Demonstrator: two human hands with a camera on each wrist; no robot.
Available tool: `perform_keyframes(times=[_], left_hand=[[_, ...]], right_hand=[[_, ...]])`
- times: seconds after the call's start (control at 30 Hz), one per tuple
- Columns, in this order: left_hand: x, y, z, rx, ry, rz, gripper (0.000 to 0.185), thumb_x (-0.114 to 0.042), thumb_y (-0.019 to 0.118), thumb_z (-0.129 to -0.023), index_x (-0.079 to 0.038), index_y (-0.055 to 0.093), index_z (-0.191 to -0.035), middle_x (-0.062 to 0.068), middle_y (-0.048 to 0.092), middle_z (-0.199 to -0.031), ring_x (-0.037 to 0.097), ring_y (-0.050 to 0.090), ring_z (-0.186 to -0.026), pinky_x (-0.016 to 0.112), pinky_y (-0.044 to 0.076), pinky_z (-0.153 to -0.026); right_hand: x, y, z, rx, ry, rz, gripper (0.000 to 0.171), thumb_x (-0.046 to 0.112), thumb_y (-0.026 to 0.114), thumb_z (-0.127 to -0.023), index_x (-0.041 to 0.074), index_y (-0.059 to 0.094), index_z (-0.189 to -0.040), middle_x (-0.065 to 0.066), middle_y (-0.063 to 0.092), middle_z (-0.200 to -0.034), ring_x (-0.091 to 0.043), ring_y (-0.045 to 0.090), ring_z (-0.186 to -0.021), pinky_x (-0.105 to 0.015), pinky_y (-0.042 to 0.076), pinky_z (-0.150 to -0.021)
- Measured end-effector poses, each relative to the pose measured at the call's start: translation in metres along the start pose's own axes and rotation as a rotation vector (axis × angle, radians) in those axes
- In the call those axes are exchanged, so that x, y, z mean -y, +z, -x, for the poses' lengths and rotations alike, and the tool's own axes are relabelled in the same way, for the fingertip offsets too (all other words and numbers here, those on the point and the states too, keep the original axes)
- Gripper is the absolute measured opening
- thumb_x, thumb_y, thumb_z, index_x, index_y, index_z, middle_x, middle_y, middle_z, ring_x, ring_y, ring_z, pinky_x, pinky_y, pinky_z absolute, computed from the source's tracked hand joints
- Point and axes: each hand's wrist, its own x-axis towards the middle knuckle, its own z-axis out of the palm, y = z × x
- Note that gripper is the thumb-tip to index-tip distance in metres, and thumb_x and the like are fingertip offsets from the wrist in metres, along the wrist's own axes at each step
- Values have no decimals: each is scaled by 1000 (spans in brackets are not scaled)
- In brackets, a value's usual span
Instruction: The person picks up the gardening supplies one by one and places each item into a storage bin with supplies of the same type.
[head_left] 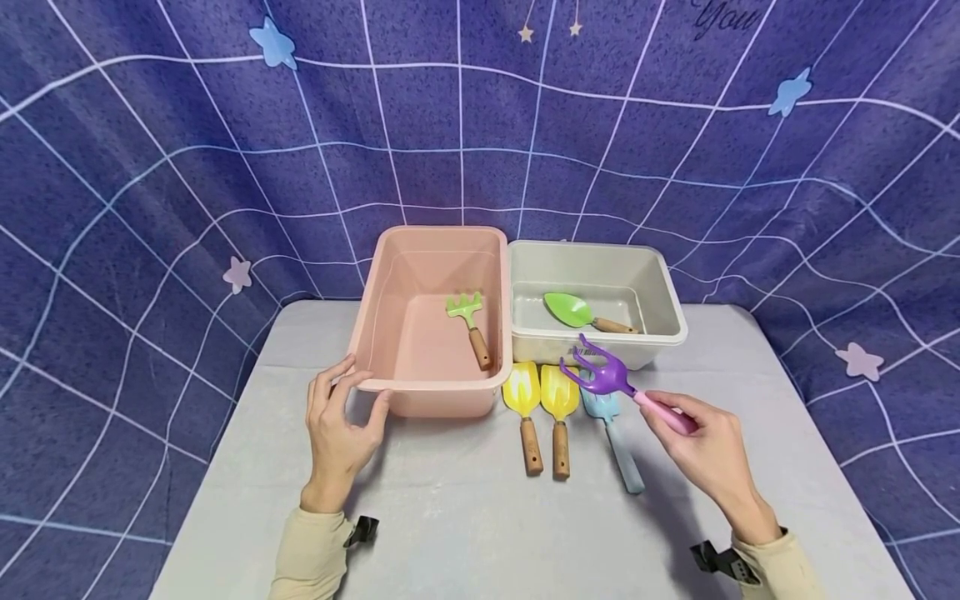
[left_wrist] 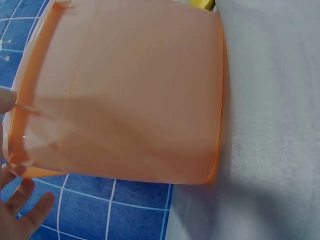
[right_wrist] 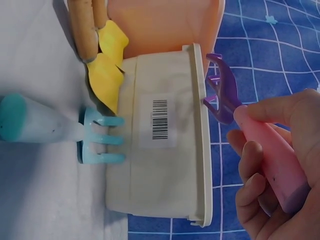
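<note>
My right hand [head_left: 708, 446] grips a small garden fork by its pink handle [right_wrist: 272, 155], its purple tines [head_left: 602, 371] held above the near rim of the grey-white bin [head_left: 672, 321]. My left hand [head_left: 337, 433] rests at the near left corner of the pink bin [head_left: 442, 400]; its thumb touches the rim and the other fingers are loosely spread. A green rake [head_left: 478, 337] with a wooden handle lies in the pink bin. A green trowel [head_left: 567, 308] lies in the grey-white bin. In front are two yellow shovels [head_left: 522, 387] and a light blue rake [right_wrist: 102, 137].
The two bins stand side by side at the back of a table with a grey-white cloth [head_left: 450, 517]. A blue gridded curtain [head_left: 480, 125] with stars hangs behind and at both sides. A barcode label [right_wrist: 160, 120] is on the grey-white bin's front wall.
</note>
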Motion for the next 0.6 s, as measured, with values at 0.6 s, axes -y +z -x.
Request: perform_keyframes(times=[0.6], left_hand=[[0,-1,0,5,0,-2,36,-26,83,-84,0,78,-108,22,69,-134,47,60,-117,31,40,-99]], right_hand=[[12,9,-13,4,-43,-50,25,11,92,-80,20,86,-103,-1,83,-89,8,59,-69,-11,44,-62]])
